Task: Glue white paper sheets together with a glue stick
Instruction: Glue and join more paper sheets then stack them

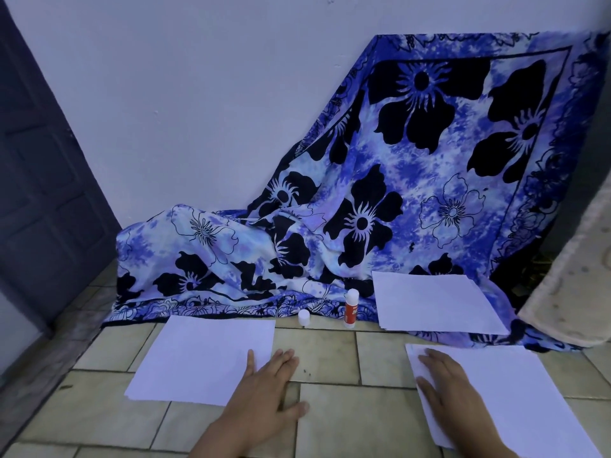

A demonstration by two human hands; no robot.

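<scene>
While left hand [264, 388] and right hand [453, 388] lie flat, gripping nothing, at the left sheet [198, 358] edge and on the right sheet [529, 391], best press firmly so neither slides on the tiled floor [330, 424].

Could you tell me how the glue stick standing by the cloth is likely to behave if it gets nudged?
The glue stick stands upright, tall and narrow, so it would probably tip easily. Being round, it would likely roll across the tiled floor once down. Its cap is off, so the exposed tip could smear.
</scene>
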